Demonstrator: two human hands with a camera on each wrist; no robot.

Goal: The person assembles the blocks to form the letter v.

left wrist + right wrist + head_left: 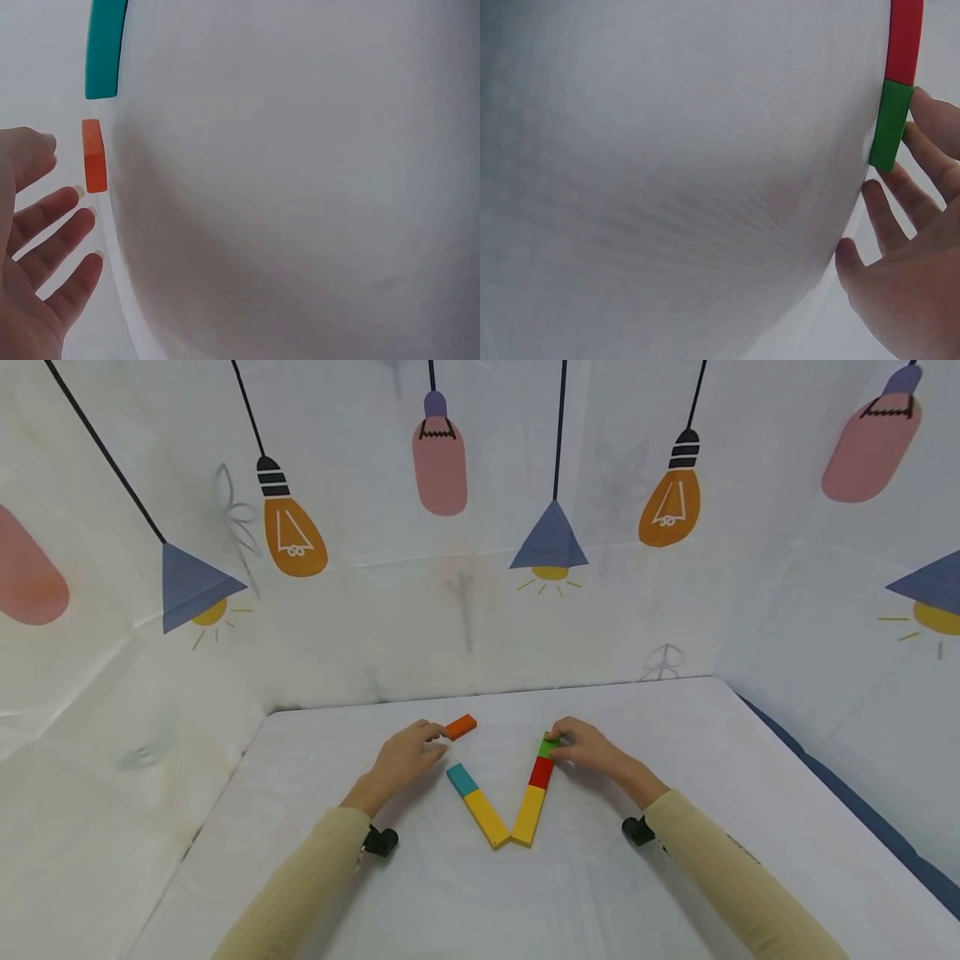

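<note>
Two rows of blocks form a V on the white table in the head view. A teal block (462, 779) continues a yellow block (487, 819) on the left. On the right, a green block (550, 747), a red block (541, 772) and another yellow block (528, 816) lie end to end. My right hand (592, 749) holds the green block between thumb and fingers at the far end. Beside an orange block (461, 727), my left hand (405, 756) hovers with loosely bent fingers. In the left wrist view, a gap shows between its thumb and fingers.
A white table (600, 902) carries the blocks. Behind it hangs a pale backdrop (480, 610) printed with lamps and bulbs. A dark blue strip (840, 785) runs along the table's right edge. Each wrist wears a small black device (382, 841).
</note>
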